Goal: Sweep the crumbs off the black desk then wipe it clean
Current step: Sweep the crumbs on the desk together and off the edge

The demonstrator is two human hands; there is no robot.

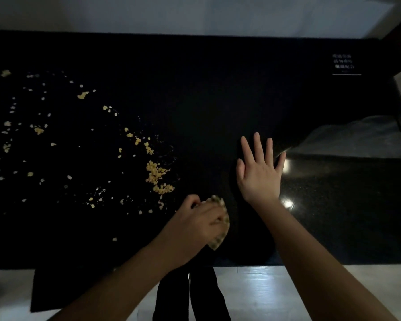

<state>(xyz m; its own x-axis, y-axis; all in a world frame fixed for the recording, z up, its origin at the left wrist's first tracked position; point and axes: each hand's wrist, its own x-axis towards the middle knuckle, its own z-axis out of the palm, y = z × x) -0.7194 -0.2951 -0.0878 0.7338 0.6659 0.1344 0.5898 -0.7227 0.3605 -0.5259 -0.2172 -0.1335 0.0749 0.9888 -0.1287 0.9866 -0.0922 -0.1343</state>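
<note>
Crumbs (pixel 158 178) strewn over desk (pixel 218 89) at left of frame, thickest heap just above left hand (pixel 199 222), nearer grip, curled tight round crumpled cloth (pixel 220 237); right hand (pixel 261 174) flat, spread, empty, farther right.

The white label (pixel 346 64) at two o'clock is unreadably blurred (several lines), and the left hand (pixel 199 222) hides most of its cloth (pixel 220 239).

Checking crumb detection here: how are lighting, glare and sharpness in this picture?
Head view: dim, the black desk nearly featureless; pale crumbs stand out on its left half; two glare spots beside the right hand; the left hand, gripping a cloth, looks slightly blurred; wide-angle bending at the edges.
</note>
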